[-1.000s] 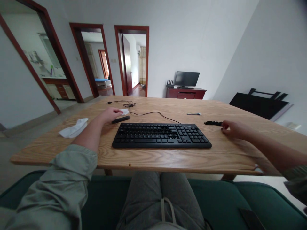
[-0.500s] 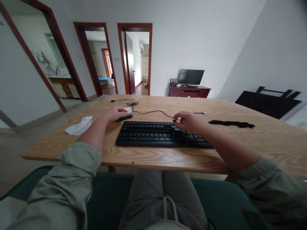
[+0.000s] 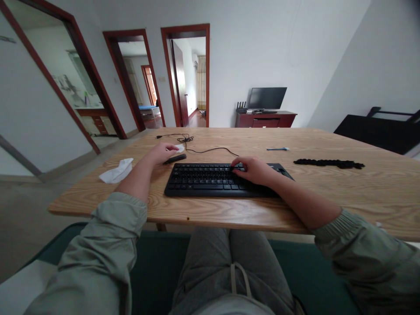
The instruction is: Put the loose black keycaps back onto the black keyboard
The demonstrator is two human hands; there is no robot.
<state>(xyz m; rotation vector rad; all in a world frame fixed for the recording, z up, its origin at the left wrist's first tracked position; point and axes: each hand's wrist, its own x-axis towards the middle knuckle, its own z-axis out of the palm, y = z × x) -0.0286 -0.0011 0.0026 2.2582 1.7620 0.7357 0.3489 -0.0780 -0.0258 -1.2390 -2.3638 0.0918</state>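
Observation:
A black keyboard (image 3: 203, 187) lies near the table's front edge. Over its upper middle, my right hand (image 3: 254, 169) is closed in a pinch, fingertips down at the keys. A small black piece, about the size of a keycap, seems to be between thumb and forefinger; its exact kind is unclear. My left hand (image 3: 162, 154) rests on the table beyond the keyboard's left corner, fingers loosely bent and apart. Just by its fingertips are a white tissue (image 3: 180, 148) and a slim black bar-shaped object (image 3: 175, 159). The keyboard's cable (image 3: 213, 151) runs back to a tied bundle.
A crumpled white tissue (image 3: 117, 170) lies left of my left forearm. To the right are a bumpy black strip (image 3: 328, 163) of small pieces and a blue-and-white brush-like stick (image 3: 277, 149). A television (image 3: 267, 98) stands on a red cabinet (image 3: 278, 119) by the wall.
My right hand has moved left and down from the keyboard's back edge onto the keys, still pinching. My left hand stays in about the same place. The view has shifted slightly.

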